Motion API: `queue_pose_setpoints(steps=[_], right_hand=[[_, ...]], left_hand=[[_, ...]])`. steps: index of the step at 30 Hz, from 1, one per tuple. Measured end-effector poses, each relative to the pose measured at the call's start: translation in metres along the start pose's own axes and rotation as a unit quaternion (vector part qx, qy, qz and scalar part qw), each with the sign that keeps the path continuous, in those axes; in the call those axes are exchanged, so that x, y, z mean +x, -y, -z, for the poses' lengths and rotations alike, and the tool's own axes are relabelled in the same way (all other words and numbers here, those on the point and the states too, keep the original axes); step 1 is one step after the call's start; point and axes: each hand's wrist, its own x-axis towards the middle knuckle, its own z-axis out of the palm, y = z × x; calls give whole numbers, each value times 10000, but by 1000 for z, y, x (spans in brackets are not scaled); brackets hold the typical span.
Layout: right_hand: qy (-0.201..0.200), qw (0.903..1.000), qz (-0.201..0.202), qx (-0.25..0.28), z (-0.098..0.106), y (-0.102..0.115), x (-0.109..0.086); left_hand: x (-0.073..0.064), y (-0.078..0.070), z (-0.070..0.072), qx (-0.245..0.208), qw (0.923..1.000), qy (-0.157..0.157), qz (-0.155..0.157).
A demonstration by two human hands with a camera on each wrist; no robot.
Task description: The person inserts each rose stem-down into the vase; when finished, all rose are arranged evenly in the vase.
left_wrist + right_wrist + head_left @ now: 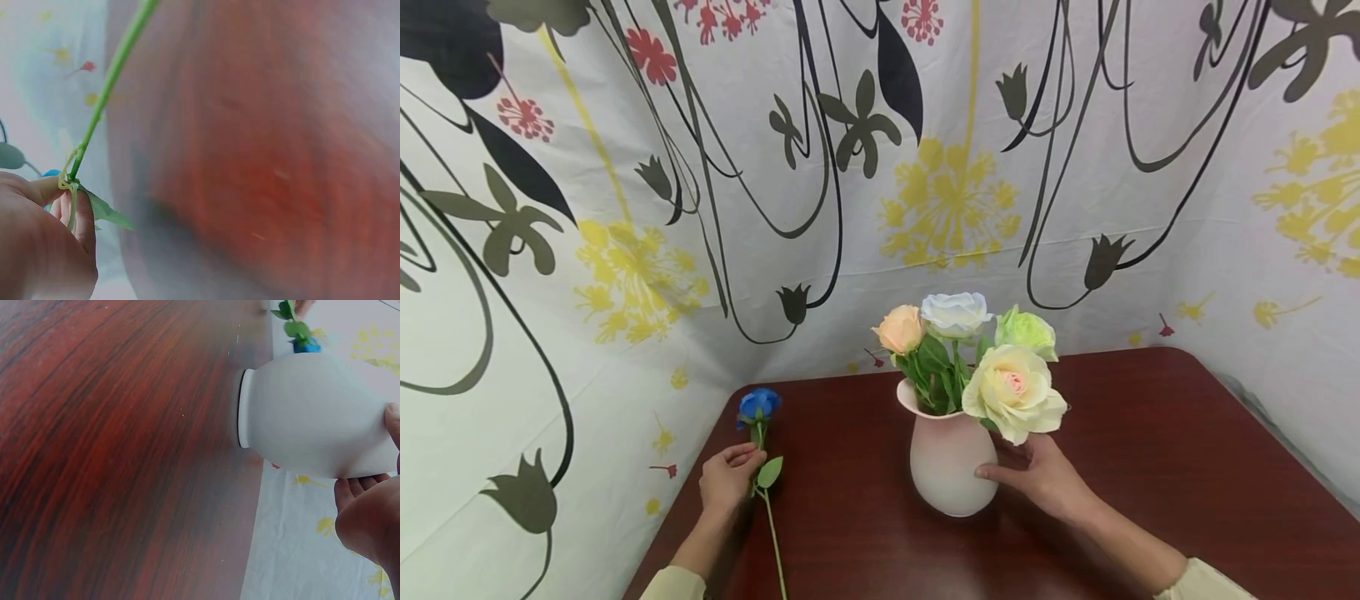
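My left hand [727, 477] pinches the stem of a blue rose [758, 404] near the table's left edge. The bloom points away from me, and a green leaf [770, 472] sticks out beside the fingers. In the left wrist view the stem [115, 69] rises from between thumb and fingers. My right hand [1048, 475] holds the right side of a pinkish-white vase [953, 467], thumb in front and fingers behind. The vase stands upright, its base on the table in the right wrist view. In it are a peach rose [900, 329], a white rose [956, 315], a green rose [1027, 332] and a large cream rose [1017, 392].
The dark red-brown wooden table [842, 508] extends under both hands. A white cloth [850, 275] printed with flowers hangs behind it and along both sides, close to the table's edges.
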Motion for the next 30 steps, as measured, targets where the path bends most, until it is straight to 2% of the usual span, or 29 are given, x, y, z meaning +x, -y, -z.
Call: queue_pose_setpoints(steps=[3, 6, 10, 12, 14, 15, 19, 21, 24, 27, 30], right_hand=[[0, 10000, -24, -5, 0, 0, 0], [-2, 10000, -32, -19, 0, 0, 0], [-16, 10000, -6, -45, 0, 1, 0], [-32, 10000, 3, -72, 0, 1, -1], [-40, 10000, -5, -87, 0, 1, -1], [-43, 9999, -6, -96, 0, 1, -1], [-38, 10000, -25, -66, -1, 1, -1], [-32, 10000, -28, -58, -1, 1, -1], [-27, 10000, -35, -39, -1, 1, -1], [-31, 10000, -28, -30, -1, 1, -1], [-41, 10000, -20, -21, -1, 1, -1]], left_hand=[[0, -13, 4, -614, 9979, 96, 163], [-2, -29, 8, -1268, 9913, 190, 302], [-5, -52, 14, -2028, 9780, 295, 383], [-6, -62, 16, -2461, 9680, 292, 394], [-6, -71, 16, -3025, 9522, 224, 375], [-6, -76, 16, -3344, 9415, 176, 374], [-7, -95, 18, -4492, 8927, -23, 360], [-9, -105, 20, -4889, 8715, -61, 366], [-13, -119, 25, -5308, 8470, -63, 287], [-17, -133, 30, -5602, 8280, -55, 224], [-22, -148, 35, -5919, 8056, -86, 256]])
